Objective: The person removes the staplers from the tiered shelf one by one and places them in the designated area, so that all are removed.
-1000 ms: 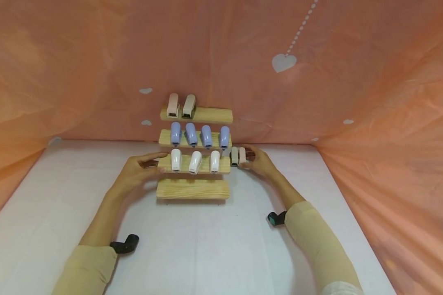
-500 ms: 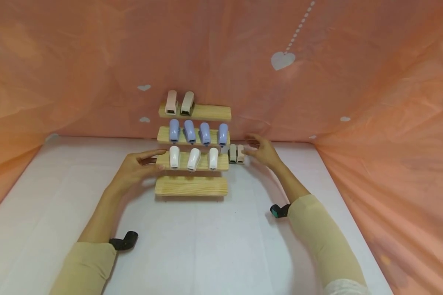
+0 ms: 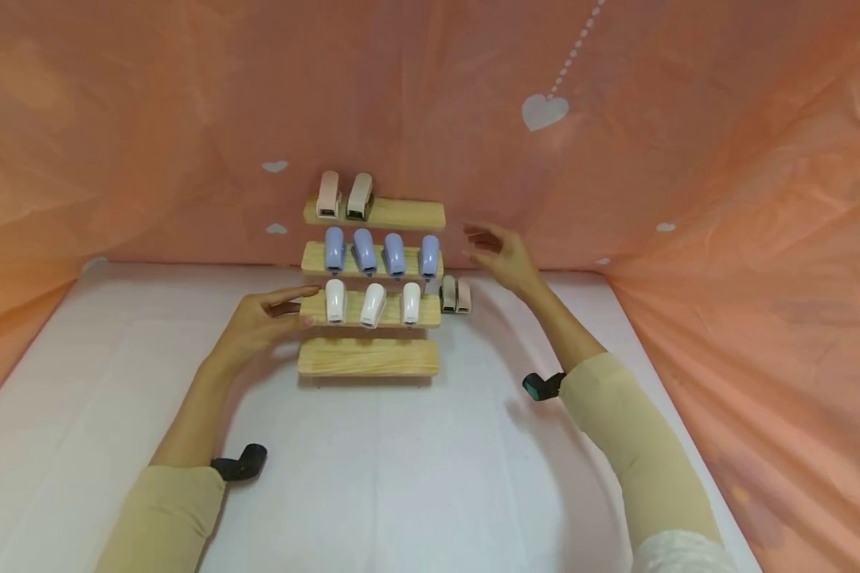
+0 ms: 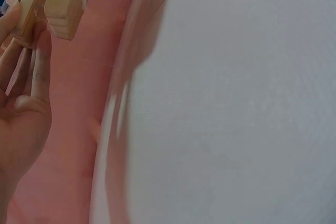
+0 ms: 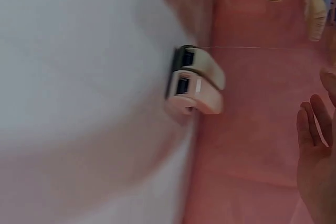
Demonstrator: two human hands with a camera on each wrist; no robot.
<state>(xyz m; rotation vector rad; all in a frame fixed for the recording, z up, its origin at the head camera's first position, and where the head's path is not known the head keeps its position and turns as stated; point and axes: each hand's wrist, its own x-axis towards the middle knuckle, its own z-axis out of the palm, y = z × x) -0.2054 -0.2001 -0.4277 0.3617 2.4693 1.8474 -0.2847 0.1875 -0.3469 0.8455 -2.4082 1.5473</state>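
- Left end of the second shelf board (image 3: 353,307) from the front is gripped between thumb and fingers of the left hand (image 3: 258,322), its forearm stretched forward; the right hand (image 3: 510,259) is held bare, fingers loosely curved and parted from the thumb
- Front board (image 3: 369,358) is seen nearest, its long axis laid left to right above the white table (image 3: 437,461)
- Marks on the three white staplers (image 3: 412,302) are too small to be read; noses are turned toward the person, the middle one slanted
- Pink stapler (image 3: 463,294) and grey-green stapler (image 3: 448,294) are stood side by side on the table, just beside the shelves' right end, long axes front to back, dark mouths turned toward the person
- Four violet-blue staplers (image 3: 364,251) are lined up on the third board (image 3: 412,259); beyond its right end the right hand is raised, apart from the table pair
- Farthest board (image 3: 408,213) is topped with two pale staplers (image 3: 360,196), before an orange sheet (image 3: 430,95)
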